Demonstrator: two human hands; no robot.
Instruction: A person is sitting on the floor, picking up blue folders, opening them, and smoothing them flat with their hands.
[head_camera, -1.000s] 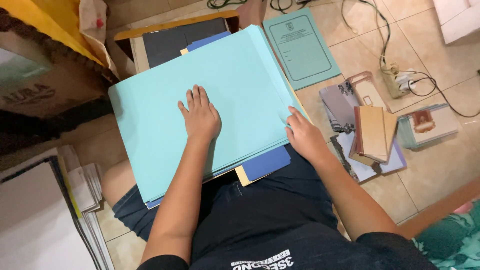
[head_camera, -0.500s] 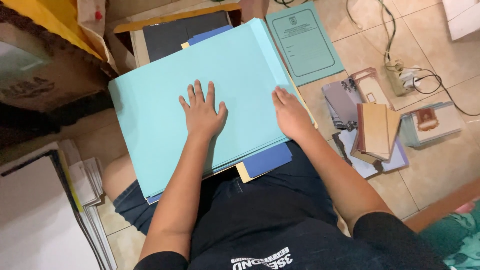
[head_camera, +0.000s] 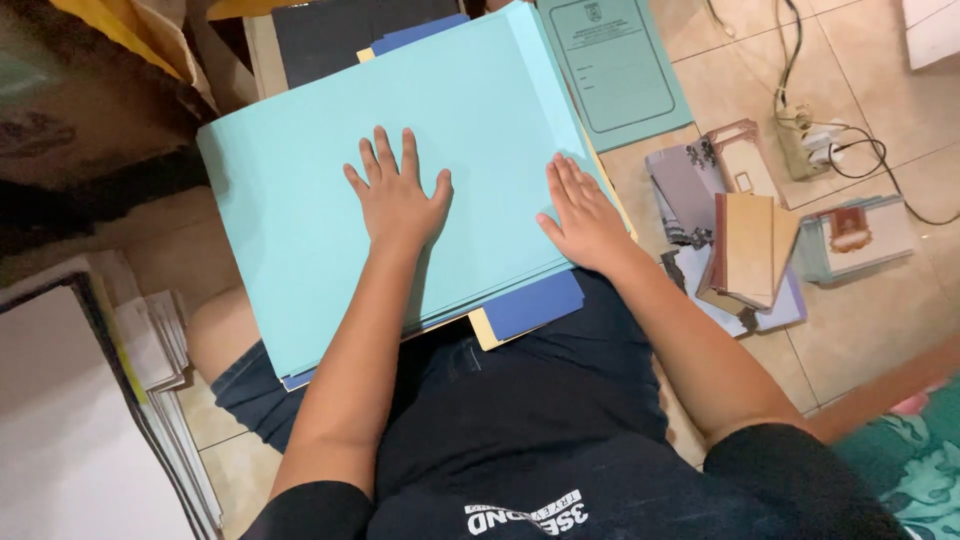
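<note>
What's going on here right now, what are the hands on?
A seated person has a stack of light blue sheets across the lap, with a darker blue folder and a yellowish sheet poking out beneath. The left hand lies flat, fingers spread, on the middle of the top sheet. The right hand rests flat at the stack's right edge. On the tiled floor to the right lie a teal booklet, small books and a power strip.

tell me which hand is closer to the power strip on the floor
Right. The right hand lies flat at the right edge of the light blue folder, on the side toward the power strip; the left hand rests mid-folder, farther away.
</note>
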